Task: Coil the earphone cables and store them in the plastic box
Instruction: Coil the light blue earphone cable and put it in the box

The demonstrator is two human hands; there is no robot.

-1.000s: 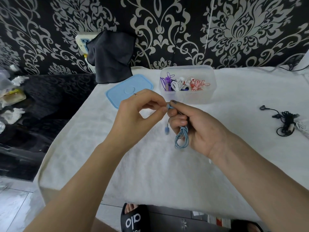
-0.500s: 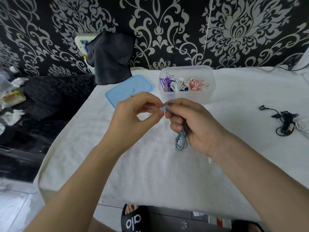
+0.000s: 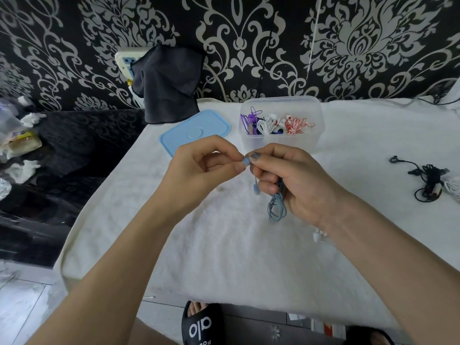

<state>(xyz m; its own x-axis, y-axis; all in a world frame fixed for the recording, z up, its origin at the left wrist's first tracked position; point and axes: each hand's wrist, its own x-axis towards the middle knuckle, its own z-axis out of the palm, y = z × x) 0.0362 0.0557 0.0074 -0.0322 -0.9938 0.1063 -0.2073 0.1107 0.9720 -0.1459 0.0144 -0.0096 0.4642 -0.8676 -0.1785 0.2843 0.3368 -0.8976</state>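
Note:
My right hand grips a coiled blue earphone cable, whose loops hang below my fingers. One blue earbud dangles beside them. My left hand pinches the cable's blue end piece against my right fingertips. Behind my hands stands the clear plastic box, lid off, holding purple, white and red-white coiled earphones. A tangled black earphone lies on the white cloth at the right, touching a white cable at the frame's edge.
The blue lid lies flat left of the box. A dark cloth hangs over a wall socket behind it. A white earbud peeks out under my right wrist. The table's left edge drops to a dark cluttered surface.
The dangling blue earbud hangs free again below my right fingers, as it did a second ago. Both hands stay close together, barely shifting.

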